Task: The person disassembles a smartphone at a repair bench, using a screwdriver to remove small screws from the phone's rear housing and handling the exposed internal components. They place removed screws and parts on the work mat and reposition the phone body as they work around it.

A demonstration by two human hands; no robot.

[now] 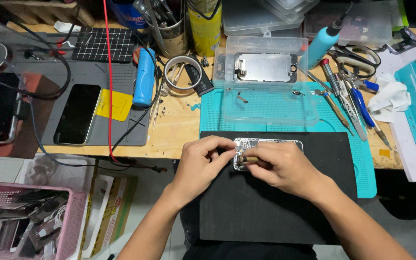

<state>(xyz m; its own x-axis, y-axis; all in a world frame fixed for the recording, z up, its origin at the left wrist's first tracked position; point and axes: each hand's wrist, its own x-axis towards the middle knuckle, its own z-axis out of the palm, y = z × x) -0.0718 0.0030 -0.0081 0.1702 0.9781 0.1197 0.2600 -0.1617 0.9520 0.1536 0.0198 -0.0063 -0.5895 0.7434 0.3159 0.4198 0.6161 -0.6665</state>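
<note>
Both hands, left hand (201, 161) pinching the shiny opened phone frame (266, 144) steady on the flat black mat (275, 202), right hand (280, 166) gripping a thin brass-tipped tool (249, 159).

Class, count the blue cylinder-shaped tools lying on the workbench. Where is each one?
2. One blue cylinder lies left of the tape ring; a lighter blue one lies right of the clear box. Clutter may hide others.
</note>
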